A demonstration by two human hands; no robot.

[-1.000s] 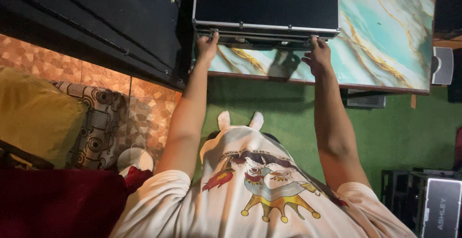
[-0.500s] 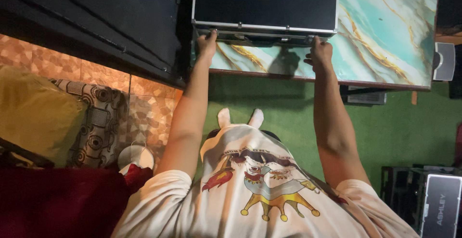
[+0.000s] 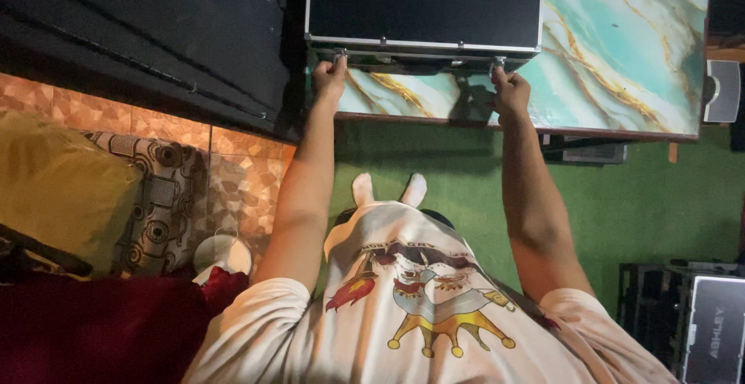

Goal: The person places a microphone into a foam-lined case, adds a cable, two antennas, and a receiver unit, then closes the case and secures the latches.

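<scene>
So looking down from the head view, far left there's a yellow cushion (image 3: 58,190) with a brown patterned pillow (image 3: 159,205) next to it, and a dark red cloth (image 3: 101,330) bunched up below them. A small white bowl-shaped thing (image 3: 223,253) sits just beside the pillow on the stone-patterned tile floor (image 3: 233,174). Above all that is a big black panel (image 3: 155,34), looks like a large case or cabinet, can't tell which.

Middle of the shot is the surface (image 3: 621,50), a top with a teal, white and gold marble print and a reddish edge. Under it the floor is green carpet (image 3: 660,205), and two feet in light socks (image 3: 388,190) poke out past the person's white printed shirt (image 3: 419,306).

The black flight case (image 3: 423,3) with silver trim sits on the surface near its front edge, lid side up. Both hands are up at the case's front face: the left hand (image 3: 330,77) is at the left latch (image 3: 339,56), grip pinched on it, and the right hand (image 3: 510,89) is at the right latch (image 3: 497,63), grip pinched the same way. So the case lies directly ahead of and just above both hands, touching the fingertips.

Far right there's a grey speaker-like box (image 3: 723,89) past the surface, and lower down some black rack gear (image 3: 698,314) on the carpet.
</scene>
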